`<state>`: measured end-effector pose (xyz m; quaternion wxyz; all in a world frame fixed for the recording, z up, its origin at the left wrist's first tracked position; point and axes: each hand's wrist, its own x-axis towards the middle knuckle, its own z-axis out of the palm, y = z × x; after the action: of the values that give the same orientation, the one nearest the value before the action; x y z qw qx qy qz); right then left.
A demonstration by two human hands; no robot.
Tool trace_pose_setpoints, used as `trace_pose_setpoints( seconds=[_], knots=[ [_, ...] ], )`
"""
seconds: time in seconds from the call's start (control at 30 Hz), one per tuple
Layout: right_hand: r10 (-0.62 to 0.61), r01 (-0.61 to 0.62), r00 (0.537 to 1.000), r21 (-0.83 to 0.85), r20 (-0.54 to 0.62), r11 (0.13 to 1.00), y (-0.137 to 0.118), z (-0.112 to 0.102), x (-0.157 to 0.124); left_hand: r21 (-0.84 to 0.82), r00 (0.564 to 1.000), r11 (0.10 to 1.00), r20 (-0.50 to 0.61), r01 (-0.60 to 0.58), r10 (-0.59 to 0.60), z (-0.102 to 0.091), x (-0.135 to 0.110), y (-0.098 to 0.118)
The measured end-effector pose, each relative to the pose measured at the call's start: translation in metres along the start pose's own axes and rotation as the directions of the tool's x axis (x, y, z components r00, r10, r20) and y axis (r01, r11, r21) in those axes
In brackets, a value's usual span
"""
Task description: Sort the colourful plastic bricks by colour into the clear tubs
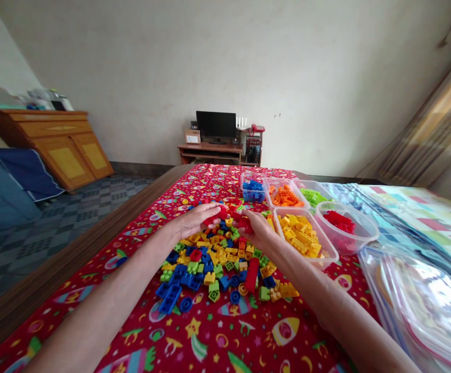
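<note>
Over a loose heap of toy building bricks (209,257), both hands are held close together. My left hand (197,218) is closed round red bricks (221,212) that show at its fingertips. Red bricks (244,223) also sit in the grip of my right hand (259,228), partly covered by its fingers. The pile below mixes blue, yellow, green, orange and red pieces. A long red brick (252,275) lies at its near right side, with a blue wheel-like piece (235,296) beside it.
Clear tubs stand to the right, sorted by colour: blue bricks (253,190), orange bricks (284,196), green bricks (313,197), yellow bricks (300,235) and red bricks (339,221). Stacked clear lids (423,305) lie nearer. A red patterned cloth (132,311) covers the surface.
</note>
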<state>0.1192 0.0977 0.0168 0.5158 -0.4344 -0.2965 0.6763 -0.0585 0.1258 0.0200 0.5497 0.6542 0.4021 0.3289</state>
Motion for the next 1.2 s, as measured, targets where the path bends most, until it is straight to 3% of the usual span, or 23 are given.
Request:
trace_pose_setpoints(
  seconds=[0.07,0.13,0.27,0.33,0.47,0.53,0.67,0.8,1.0,1.1,1.2],
  knots=[
    [0.038,-0.038,0.999,0.036,-0.004,0.999,0.004,0.0,0.001,0.126,0.998,0.99,-0.011,-0.061,0.062,0.011,0.001,0.004],
    [0.057,-0.056,0.998,0.069,-0.003,0.996,0.006,0.0,0.002,0.338,0.982,0.926,-0.027,-0.168,0.188,0.021,0.003,0.005],
    [0.035,-0.032,0.999,0.104,-0.028,0.994,0.008,-0.001,0.002,0.685,0.901,0.648,0.028,-0.333,0.434,0.04,0.004,0.004],
    [0.023,-0.022,1.0,0.09,-0.015,0.996,0.008,-0.001,0.0,0.78,0.888,0.556,-0.001,-0.287,0.46,0.046,0.002,0.004],
    [-0.002,0.001,0.997,0.011,0.073,1.0,0.009,-0.002,-0.002,0.884,0.929,0.464,-0.117,-0.064,0.35,0.048,-0.004,0.005],
    [-0.021,0.025,0.99,-0.028,0.14,0.999,0.009,-0.004,-0.002,0.895,0.945,0.445,-0.111,-0.04,0.308,0.045,-0.005,0.004],
    [0.006,0.014,0.976,-0.091,0.216,0.996,0.008,-0.009,0.0,0.873,0.946,0.469,-0.03,-0.133,0.323,0.038,0.0,-0.001],
    [0.047,-0.018,0.97,-0.125,0.237,0.992,0.01,-0.008,0.001,0.794,0.938,0.556,0.053,-0.247,0.342,0.035,0.003,-0.004],
    [-0.042,0.054,0.976,-0.049,0.215,0.997,0.018,-0.005,0.0,0.613,0.946,0.725,0.13,-0.313,0.298,0.022,0.004,0.002],
    [-0.07,0.077,0.976,-0.026,0.207,0.997,0.018,-0.005,0.001,0.46,0.958,0.842,0.083,-0.283,0.276,0.013,0.005,0.003],
    [-0.082,0.083,0.978,0.0,0.191,0.997,0.017,-0.004,0.002,0.223,0.957,0.956,-0.174,-0.191,0.232,0.013,0.007,0.0]
  ],
)
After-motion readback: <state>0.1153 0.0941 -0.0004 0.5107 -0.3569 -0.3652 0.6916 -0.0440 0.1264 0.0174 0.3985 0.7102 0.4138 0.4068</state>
